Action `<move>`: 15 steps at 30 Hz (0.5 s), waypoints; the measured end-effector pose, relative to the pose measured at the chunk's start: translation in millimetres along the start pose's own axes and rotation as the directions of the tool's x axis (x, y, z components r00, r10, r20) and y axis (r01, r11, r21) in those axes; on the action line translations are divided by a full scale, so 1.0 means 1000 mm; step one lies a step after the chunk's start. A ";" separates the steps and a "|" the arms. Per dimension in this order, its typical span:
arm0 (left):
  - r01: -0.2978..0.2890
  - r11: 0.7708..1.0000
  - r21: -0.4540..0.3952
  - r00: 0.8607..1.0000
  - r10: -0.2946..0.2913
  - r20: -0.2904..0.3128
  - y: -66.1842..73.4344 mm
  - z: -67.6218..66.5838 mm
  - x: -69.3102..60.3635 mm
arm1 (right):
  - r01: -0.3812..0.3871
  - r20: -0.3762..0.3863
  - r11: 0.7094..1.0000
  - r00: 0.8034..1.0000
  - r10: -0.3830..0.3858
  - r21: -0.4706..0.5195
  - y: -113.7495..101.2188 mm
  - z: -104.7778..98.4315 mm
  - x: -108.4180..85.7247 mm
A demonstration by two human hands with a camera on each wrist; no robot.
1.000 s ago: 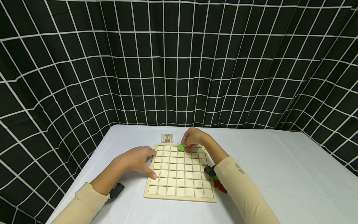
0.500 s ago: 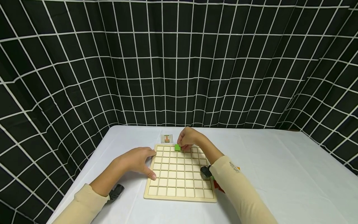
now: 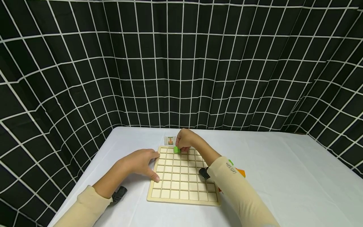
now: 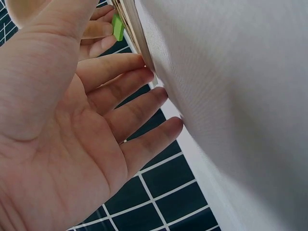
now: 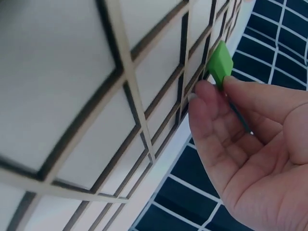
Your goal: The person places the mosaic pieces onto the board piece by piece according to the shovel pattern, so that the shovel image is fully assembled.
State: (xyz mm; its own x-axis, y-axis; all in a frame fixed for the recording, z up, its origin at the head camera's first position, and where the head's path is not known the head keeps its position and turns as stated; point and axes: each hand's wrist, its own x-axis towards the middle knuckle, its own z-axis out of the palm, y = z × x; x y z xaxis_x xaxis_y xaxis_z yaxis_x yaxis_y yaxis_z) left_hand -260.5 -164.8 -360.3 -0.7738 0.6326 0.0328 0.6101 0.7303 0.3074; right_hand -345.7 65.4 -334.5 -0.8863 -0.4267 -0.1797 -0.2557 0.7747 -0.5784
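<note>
A pale wooden grid board (image 3: 180, 177) lies on the white table. My right hand (image 3: 185, 139) is at its far edge and pinches a small green square piece (image 3: 177, 150) between thumb and fingers, over the top row. In the right wrist view the green piece (image 5: 221, 62) is tilted, one corner close to the grid ridges. My left hand (image 3: 141, 164) rests along the board's left edge, thumb and fingers spread and relaxed. In the left wrist view the fingertips of my left hand (image 4: 96, 115) touch the board's side and the cloth.
A small patterned card (image 3: 170, 140) lies just behind the board. Partly hidden by my right sleeve, an orange piece (image 3: 241, 172) and a green piece (image 3: 231, 162) lie to the right of the board. A black curtain with white grid lines (image 3: 198, 72) stands behind the table.
My right hand has moved left along the board's top row with the green piece. More of the orange and green pieces shows beyond my right sleeve. My left hand stays at the board's edge.
</note>
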 end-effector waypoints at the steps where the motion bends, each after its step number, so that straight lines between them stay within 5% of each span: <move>1: 0.002 1.000 -0.001 1.000 -0.002 -0.001 0.000 0.000 0.000 | -0.001 -0.004 1.000 1.000 0.001 -0.022 -0.001 0.000 -0.001; 11: 0.013 1.000 0.000 1.000 -0.013 0.005 -0.001 0.000 0.001 | -0.004 -0.013 0.993 1.000 0.003 -0.120 -0.002 0.005 -0.004; 15: 0.002 1.000 -0.011 1.000 -0.002 0.002 -0.001 0.001 0.001 | 0.014 -0.001 0.963 1.000 -0.015 -0.269 -0.009 0.008 -0.006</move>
State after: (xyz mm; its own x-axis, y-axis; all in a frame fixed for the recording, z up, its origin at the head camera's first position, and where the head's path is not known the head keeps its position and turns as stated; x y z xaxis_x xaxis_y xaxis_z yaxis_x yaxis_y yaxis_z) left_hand -261.2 -164.6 -361.5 -0.7747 0.6316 0.0304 0.6065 0.7286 0.3182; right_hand -335.0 57.6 -334.7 -0.8828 -0.4380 -0.1699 -0.3629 0.8654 -0.3455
